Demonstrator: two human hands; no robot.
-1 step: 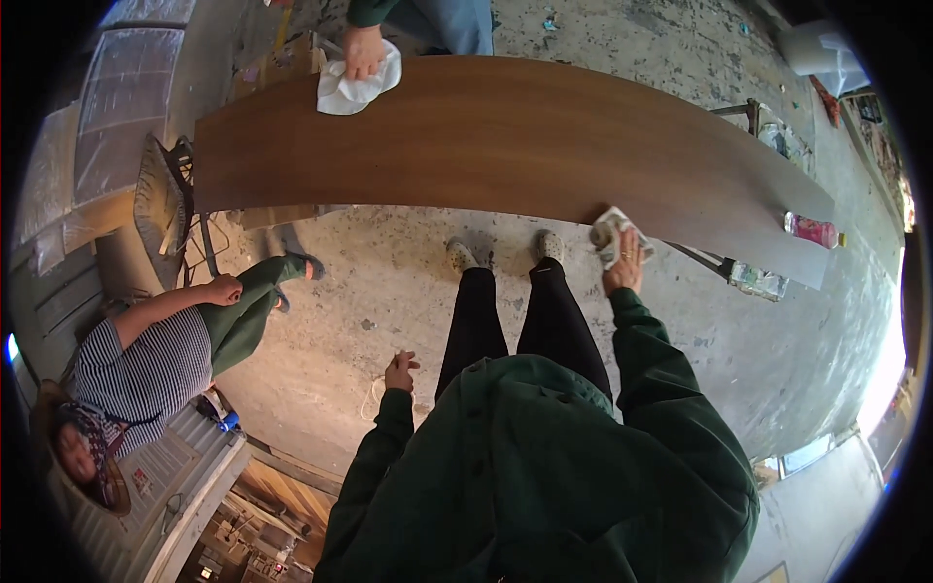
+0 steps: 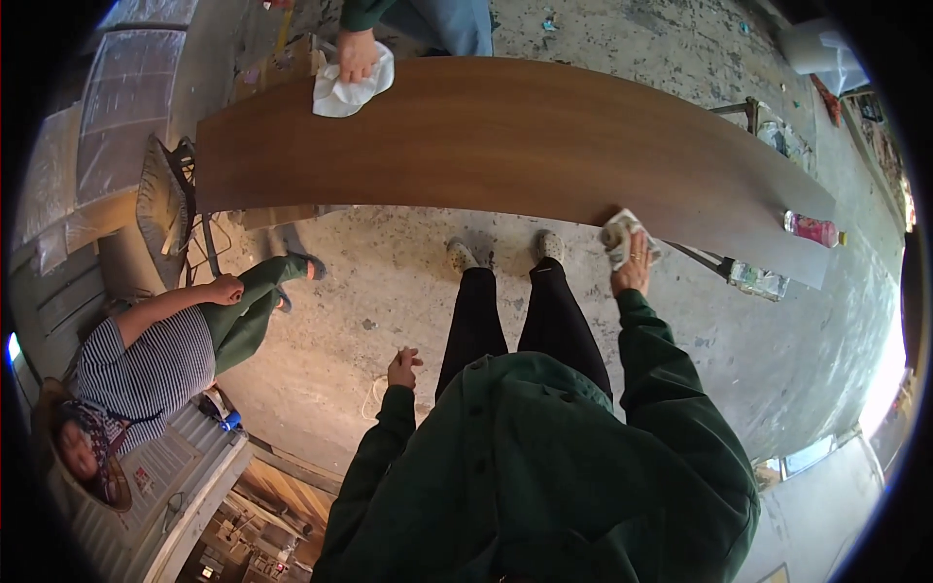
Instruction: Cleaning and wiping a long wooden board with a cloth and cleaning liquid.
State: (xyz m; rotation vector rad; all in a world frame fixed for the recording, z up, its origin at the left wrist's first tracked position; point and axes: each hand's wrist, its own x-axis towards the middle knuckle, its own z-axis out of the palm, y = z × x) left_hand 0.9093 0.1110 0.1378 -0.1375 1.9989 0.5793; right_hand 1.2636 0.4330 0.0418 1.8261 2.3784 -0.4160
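A long brown wooden board (image 2: pixel 466 136) lies across the view in front of me. My right hand (image 2: pixel 633 270) presses a crumpled whitish cloth (image 2: pixel 619 233), stained brown, against the board's near edge, right of the middle. Low beside my left leg hangs my left hand (image 2: pixel 404 368), its fingers loosely bent and apart, with nothing seen in it. Across the board, a co-worker's hand (image 2: pixel 358 58) holds a white cloth (image 2: pixel 352 94) on the far left edge. A bottle of pink liquid (image 2: pixel 814 230) lies on the board's right end.
Metal stands show under both board ends, with a clear plastic container (image 2: pixel 756 279) at the right. A person in a striped shirt (image 2: pixel 146 340) sits at the left, beside a corrugated panel (image 2: pixel 190 437). Wrapped boxes (image 2: pixel 131 87) are stacked at the far left. The concrete floor (image 2: pixel 330 340) is stained.
My right hand and its cloth have shifted slightly right along the near edge. The co-worker's hand and white cloth have slid a little left. My left hand has barely moved.
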